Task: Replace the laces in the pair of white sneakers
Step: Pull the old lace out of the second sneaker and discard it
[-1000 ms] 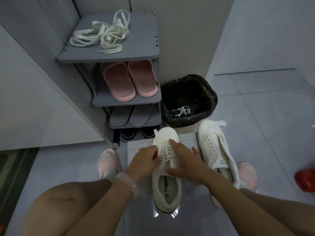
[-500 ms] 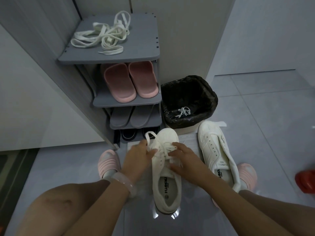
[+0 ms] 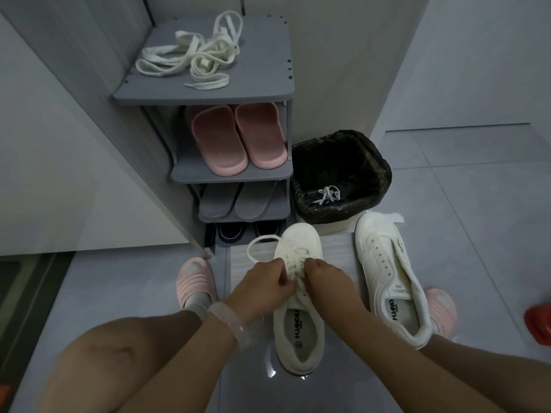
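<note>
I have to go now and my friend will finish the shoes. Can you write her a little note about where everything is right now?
Left hand and right hand: each pinches the lace over the left sneaker, which stands on the floor between the knees.
Right sneaker: beside it, eyelets empty.
Loose laces: piled on top of the shoe rack.
A lace lies in the bin.
Done: one old lace binned, it seems.
Left: finish the left sneaker, then lace the right one.
</note>
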